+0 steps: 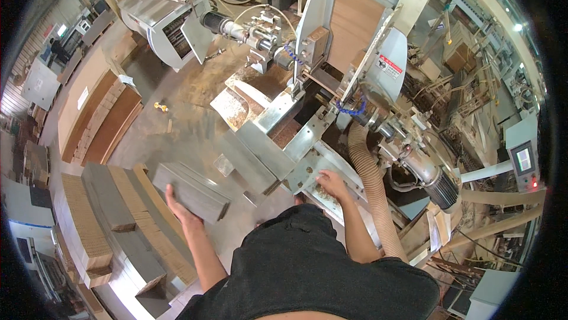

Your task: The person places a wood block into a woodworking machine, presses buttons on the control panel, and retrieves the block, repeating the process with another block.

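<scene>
My left hand (182, 210) grips the near left side of a bundle of grey boards (192, 190), its thumb up along the side; the fingers beneath are mostly hidden. The bundle hangs tilted between the stacked boards and the machine. My right hand (332, 186) is over the machine's metal plate (303, 173), which has holes in it. Its fingers are loosely apart and nothing shows in them; whether they touch the plate is unclear. Another grey block of boards (251, 157) lies on the machine's feed side, between my two hands.
Long rows of grey and brown boards (127, 213) are stacked at left. A ribbed hose (370, 184) and a motor (441, 187) stand to the right of my right arm. Beyond is a tall guard (390, 74); a control panel (523, 160) is at far right. Brown panels (100, 113) lie farther left.
</scene>
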Demonstrator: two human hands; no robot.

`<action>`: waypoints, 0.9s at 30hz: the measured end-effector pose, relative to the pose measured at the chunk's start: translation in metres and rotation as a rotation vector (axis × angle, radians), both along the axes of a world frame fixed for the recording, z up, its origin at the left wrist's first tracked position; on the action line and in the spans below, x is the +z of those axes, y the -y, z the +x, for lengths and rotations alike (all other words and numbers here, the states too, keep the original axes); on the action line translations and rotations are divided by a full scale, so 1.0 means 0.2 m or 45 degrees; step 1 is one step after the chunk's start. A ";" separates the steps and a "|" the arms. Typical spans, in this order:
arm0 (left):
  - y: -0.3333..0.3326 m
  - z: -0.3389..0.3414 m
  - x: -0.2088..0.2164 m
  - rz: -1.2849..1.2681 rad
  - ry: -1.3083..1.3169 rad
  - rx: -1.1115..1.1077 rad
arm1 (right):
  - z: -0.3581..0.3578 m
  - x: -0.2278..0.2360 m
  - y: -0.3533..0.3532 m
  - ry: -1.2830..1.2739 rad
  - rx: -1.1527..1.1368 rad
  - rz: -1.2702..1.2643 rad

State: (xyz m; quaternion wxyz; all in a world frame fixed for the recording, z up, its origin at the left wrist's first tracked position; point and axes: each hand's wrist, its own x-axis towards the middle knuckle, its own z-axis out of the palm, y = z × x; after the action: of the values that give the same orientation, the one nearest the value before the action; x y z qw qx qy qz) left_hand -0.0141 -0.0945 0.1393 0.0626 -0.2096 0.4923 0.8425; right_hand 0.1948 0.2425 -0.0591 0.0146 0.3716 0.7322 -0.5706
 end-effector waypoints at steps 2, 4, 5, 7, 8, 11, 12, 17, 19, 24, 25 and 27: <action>-0.13 -0.04 0.22 -0.018 -0.054 -0.018 | 0.02 0.00 -0.03 0.023 0.109 0.234; -0.30 -0.14 0.32 0.108 -0.181 -0.123 | 0.04 -0.01 -0.05 0.025 0.112 0.239; -0.41 -0.21 0.34 0.250 -0.259 -0.224 | 0.04 -0.02 -0.07 0.040 0.105 0.248; -0.73 -0.27 0.48 0.268 -0.298 -0.346 | 0.04 0.03 -0.08 0.091 0.123 0.305; -0.89 -0.28 0.55 0.297 -0.254 -0.452 | 0.05 0.02 -0.09 0.082 0.103 0.268; -1.42 -0.32 0.69 0.481 -0.150 -0.768 | 0.05 -0.04 -0.11 0.073 0.067 0.218; -1.59 -0.30 0.78 0.508 -0.091 -0.836 | 0.04 -0.02 -0.11 0.076 0.069 0.194; -2.42 -0.51 0.95 0.586 -0.332 -1.160 | 0.11 -0.03 -0.08 -0.098 -0.089 0.337; -2.66 -0.48 1.06 0.291 -0.212 -0.989 | 0.16 0.07 -0.08 -0.088 -0.152 0.165; -3.07 -0.49 1.19 0.231 0.264 -0.682 | 0.33 -0.15 0.00 -0.109 -0.309 0.062; -3.10 -0.49 1.19 0.236 0.285 -0.681 | 0.34 -0.14 -0.02 -0.117 -0.320 0.064; -3.14 -0.51 1.19 0.238 0.311 -0.686 | 0.38 -0.09 0.00 0.045 -0.323 0.126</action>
State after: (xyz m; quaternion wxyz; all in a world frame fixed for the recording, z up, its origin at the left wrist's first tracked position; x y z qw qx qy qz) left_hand -0.1157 0.5340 0.3776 0.3614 -0.1647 0.4393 0.8058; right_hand 0.2709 0.2431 -0.0765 -0.0629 0.4713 0.7062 -0.5245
